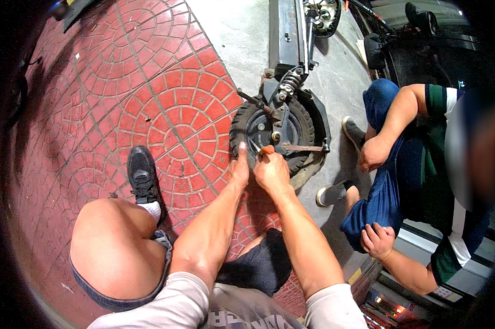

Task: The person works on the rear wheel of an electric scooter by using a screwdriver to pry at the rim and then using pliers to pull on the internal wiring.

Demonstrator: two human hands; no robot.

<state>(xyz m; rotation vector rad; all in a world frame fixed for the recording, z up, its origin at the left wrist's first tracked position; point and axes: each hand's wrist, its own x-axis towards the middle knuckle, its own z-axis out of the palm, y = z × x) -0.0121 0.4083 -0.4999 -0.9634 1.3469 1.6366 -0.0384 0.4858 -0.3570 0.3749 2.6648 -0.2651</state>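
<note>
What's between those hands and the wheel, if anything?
Nothing visible blocks the left hand, at the near edge of the wheel. The right hand holds an orange-handled tool toward it; no other obstacle shows there.

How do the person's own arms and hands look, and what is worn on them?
Both sleeves are short and pale grey; the forearms are bare. The left hand and right hand wear no gloves, leaving the fingers uncovered. No watch or bracelet shows on either arm.

red tiles [94, 98] and grey concrete [233, 33] form the floor [83, 241], a wheel [262, 131] seemingly resting across their border.
</note>
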